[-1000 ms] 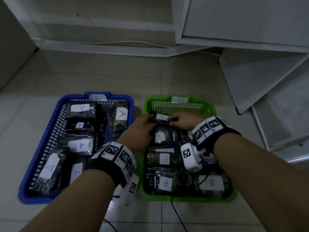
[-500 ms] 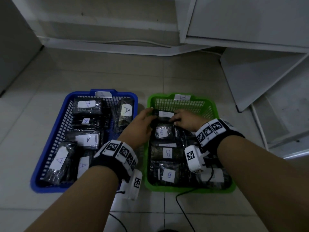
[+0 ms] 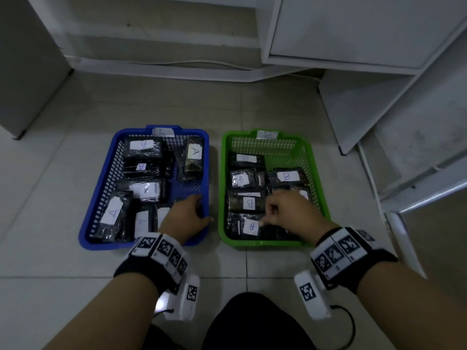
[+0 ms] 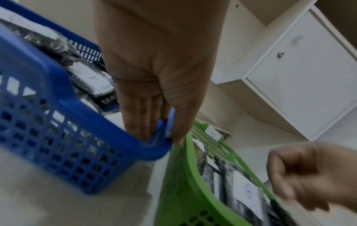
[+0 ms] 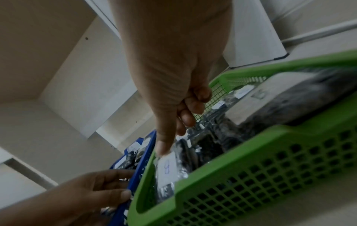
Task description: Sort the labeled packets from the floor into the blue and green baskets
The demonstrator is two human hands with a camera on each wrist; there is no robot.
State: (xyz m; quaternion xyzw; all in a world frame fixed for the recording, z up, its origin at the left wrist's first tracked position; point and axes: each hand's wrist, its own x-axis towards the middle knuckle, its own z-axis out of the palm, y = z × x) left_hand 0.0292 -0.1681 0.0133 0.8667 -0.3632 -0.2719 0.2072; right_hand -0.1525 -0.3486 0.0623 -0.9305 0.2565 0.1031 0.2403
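The blue basket (image 3: 96,188) holds several dark packets labelled A (image 3: 144,190). To its right, the green basket (image 3: 319,193) holds several packets labelled B. My left hand (image 3: 203,209) grips the blue basket's near right corner. In the left wrist view this hand (image 4: 158,136) has its fingers inside the rim (image 4: 58,85) and its thumb outside. My right hand (image 3: 269,217) hovers over the near end of the green basket with curled fingers. Its thumb (image 5: 162,149) touches the nearest B packet (image 5: 167,166). No packets lie on the floor in view.
White cabinets (image 3: 353,31) and a leaning white board (image 3: 353,107) stand at the back right. A grey box (image 3: 25,72) stands at the far left. A cable (image 3: 202,63) runs along the wall base. My dark-clothed knee (image 3: 252,324) is at the bottom.
Both hands left the packet at the green basket's far end and drew back towards me. The left moved onto the blue basket's corner, the right to the green basket's near end.
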